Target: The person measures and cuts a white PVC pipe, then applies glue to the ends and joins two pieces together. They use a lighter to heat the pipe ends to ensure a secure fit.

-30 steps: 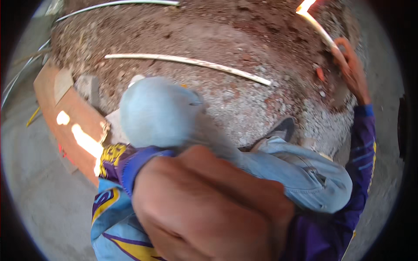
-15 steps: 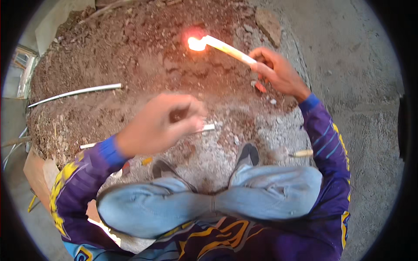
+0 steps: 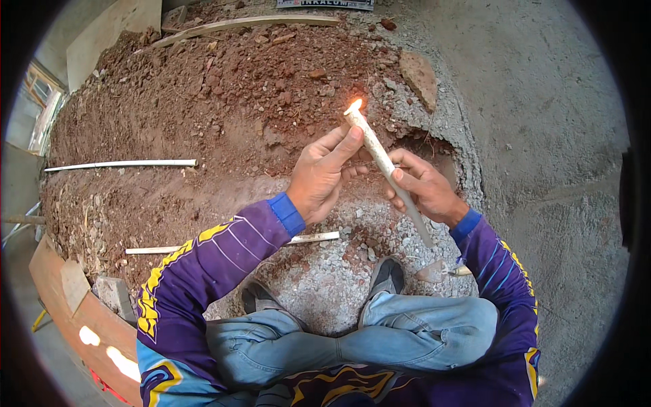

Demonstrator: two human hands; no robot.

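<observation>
A short white plastic pipe (image 3: 378, 150) is held up at a slant in front of me, its far end burning with a small orange flame (image 3: 354, 106). The pipe's lower end looks grey. My left hand (image 3: 317, 173) closes on it just below the flame, thumb along the side. Around its middle are the thumb and fingers of my right hand (image 3: 432, 192). Some fingertips of both hands are hidden behind the pipe. Below my right forearm lies a small trowel (image 3: 432, 273), its handle partly covered by the sleeve.
Reddish loose soil (image 3: 237, 102) spreads ahead, with a white pipe (image 3: 122, 164) at left and another thin white strip (image 3: 317, 237) near my feet. A flat stone (image 3: 418, 78) sits beside the concrete floor (image 3: 542, 136) at right. A long wooden piece (image 3: 251, 22) lies far off.
The burning pipe came nearer and turned more upright. My left hand moved right and far to take hold near its burning end; the right hand lowered slightly. The flame looks smaller.
</observation>
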